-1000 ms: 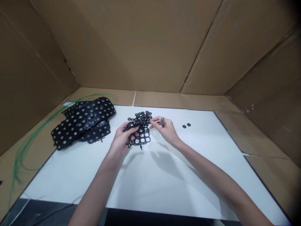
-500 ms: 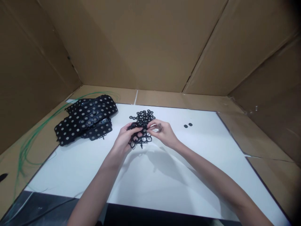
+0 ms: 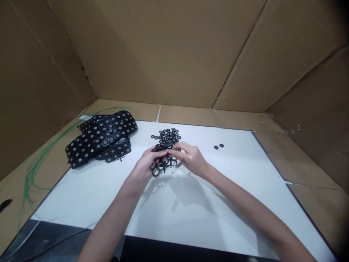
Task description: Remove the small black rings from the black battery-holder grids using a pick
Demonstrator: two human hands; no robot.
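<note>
Over the white tabletop I hold a black sheet with round holes (image 3: pixel 164 163); it looks thin and bends. My left hand (image 3: pixel 146 162) grips it from the left, thumb lying across its top. On the other side my right hand (image 3: pixel 190 157) is closed, thumb and forefinger pinched at the sheet's upper part near the left thumb. Whether a small piece sits in that pinch is hidden. Just beyond the hands lies a pile of small black rings (image 3: pixel 169 135) with pale grey centres.
Black sheets with pale dots (image 3: pixel 102 138) are stacked at the left. Two black discs (image 3: pixel 219 146) lie on the white tabletop (image 3: pixel 234 171) to the right. Green strands (image 3: pixel 32 171) curl along the left edge. Cardboard walls (image 3: pixel 163 54) enclose the back and sides.
The held sheet has tilted and folded somewhat in my hands. My right fingers have moved slightly left, closing in toward the left thumb. The view has shifted a little.
</note>
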